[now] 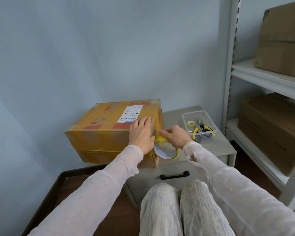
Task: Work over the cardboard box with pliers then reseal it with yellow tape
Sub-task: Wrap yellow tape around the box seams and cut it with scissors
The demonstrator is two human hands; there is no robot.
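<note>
A taped cardboard box (102, 132) with red print and a white shipping label stands on a grey cabinet. My left hand (140, 133) lies flat with straight fingers on the box's near right top corner. Just right of that corner, my right hand (174, 136) grips a roll of yellow tape (167, 149). A yellow strip runs from the roll up the box's right edge. Yellow-handled pliers (202, 129) lie in a clear plastic tray (186, 116) to the right.
The tray also holds a small tape roll (191, 123) and other tools. The grey cabinet (216, 145) has a black drawer handle (174, 175). A white metal shelf (266, 79) on the right carries several cardboard boxes. My knees are below, at the cabinet front.
</note>
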